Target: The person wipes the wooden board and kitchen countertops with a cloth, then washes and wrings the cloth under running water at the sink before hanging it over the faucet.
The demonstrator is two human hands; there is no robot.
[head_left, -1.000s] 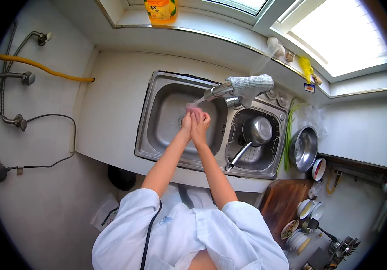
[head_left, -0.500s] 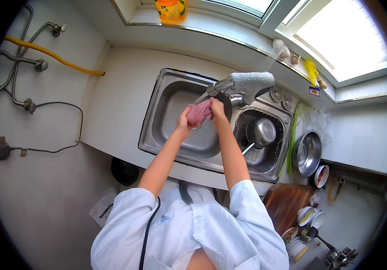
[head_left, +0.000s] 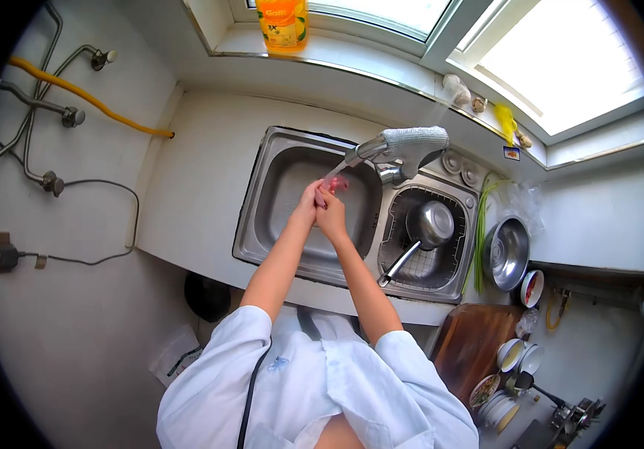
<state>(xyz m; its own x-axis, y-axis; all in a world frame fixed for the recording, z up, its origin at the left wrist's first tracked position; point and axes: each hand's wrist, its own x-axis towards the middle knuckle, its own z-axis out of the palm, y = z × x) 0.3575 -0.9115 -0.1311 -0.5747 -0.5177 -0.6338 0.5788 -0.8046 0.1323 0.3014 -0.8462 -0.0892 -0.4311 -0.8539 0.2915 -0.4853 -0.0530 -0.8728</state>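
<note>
Over the large sink basin (head_left: 269, 224), my left hand (head_left: 308, 202) and my right hand (head_left: 330, 215) are pressed together, both closed on a wet pink cloth (head_left: 338, 182). Only a bunched end of the cloth shows beyond my fingers; the rest is hidden inside my grip. Just above stands the faucet (head_left: 368, 150), its spout pointing at my hands. A stream of water runs from it onto or beside the cloth.
A small pan (head_left: 431, 224) lies in the rack of the right basin. Green stalks (head_left: 481, 247), a metal bowl (head_left: 507, 253) and a wooden cutting board (head_left: 479, 340) are to the right. An orange bottle (head_left: 283, 26) stands on the sill.
My hands were apart with the cloth spread between them. They have come together, the right moving left and down, and the cloth is now bunched in them.
</note>
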